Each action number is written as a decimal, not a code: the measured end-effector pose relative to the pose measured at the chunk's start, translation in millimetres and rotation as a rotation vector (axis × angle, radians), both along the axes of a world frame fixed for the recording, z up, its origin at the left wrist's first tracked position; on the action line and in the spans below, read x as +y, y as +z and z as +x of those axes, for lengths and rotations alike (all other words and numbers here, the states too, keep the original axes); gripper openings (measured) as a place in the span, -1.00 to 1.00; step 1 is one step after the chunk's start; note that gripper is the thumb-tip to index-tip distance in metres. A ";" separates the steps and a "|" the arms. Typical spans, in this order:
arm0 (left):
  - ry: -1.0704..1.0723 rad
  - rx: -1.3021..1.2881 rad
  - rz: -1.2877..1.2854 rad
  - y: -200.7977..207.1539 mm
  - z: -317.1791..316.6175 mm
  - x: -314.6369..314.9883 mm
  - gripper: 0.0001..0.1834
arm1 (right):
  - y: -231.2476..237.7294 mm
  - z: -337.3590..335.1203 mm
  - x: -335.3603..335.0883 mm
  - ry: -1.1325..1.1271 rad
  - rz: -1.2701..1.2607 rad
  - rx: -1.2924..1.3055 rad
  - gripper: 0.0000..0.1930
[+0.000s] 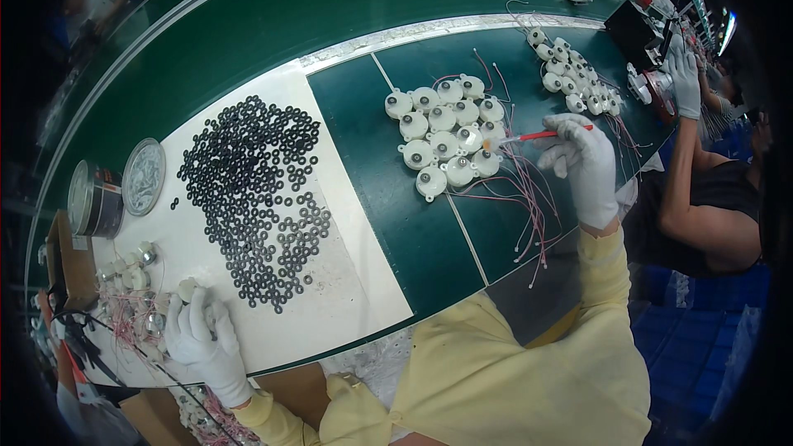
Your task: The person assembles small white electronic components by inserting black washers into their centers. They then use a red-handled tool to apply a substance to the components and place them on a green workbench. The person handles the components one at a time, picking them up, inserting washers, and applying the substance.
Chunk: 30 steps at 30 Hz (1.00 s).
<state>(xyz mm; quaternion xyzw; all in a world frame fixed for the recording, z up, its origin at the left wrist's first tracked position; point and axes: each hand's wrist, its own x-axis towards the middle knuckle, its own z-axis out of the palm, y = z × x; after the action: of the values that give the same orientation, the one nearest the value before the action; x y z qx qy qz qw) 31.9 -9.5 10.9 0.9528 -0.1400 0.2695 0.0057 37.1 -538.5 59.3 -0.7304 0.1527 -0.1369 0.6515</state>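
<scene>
My right hand (578, 149), in a white glove, is closed round a thin brush (537, 135) with a red handle. The brush's pale tip rests on or just over the right side of a cluster of small white round motors (443, 119) with dark centre shafts. Their pink and white wires (529, 198) trail to the near right. My left hand (202, 339), also gloved, is at the near left with its fingers curled about a small white round motor (188, 289); part of it is hidden. Beside that hand lie more motors (132, 271) with tangled wires.
Many small black rings (256, 190) spread over a white sheet (363, 256). An open can (95, 198) and its round lid (144, 175) stand at the left, near a cardboard box (70, 260). Another motor cluster (574, 74) lies far right. A co-worker's gloved hand (683, 78) is beyond it.
</scene>
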 end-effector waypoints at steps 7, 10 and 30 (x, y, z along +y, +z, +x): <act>-0.006 0.003 -0.003 -0.7 0.9 0.9 -0.64 | -10.4 -2.9 4.9 -0.036 0.025 0.012 -0.62; -0.010 0.001 -0.007 -1.1 1.5 0.4 -0.64 | -11.4 -6.4 3.3 -0.066 0.022 0.017 -0.62; -0.006 -0.001 -0.007 -0.5 0.5 0.7 -0.62 | -16.3 -22.1 -20.1 -0.085 0.076 -0.039 -0.61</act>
<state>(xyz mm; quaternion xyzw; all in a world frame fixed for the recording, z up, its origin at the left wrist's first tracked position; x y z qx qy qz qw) 32.3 -8.8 10.3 0.9522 -0.1420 0.2704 0.0096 15.0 -558.6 42.9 -0.6954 0.1760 -0.1725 0.6751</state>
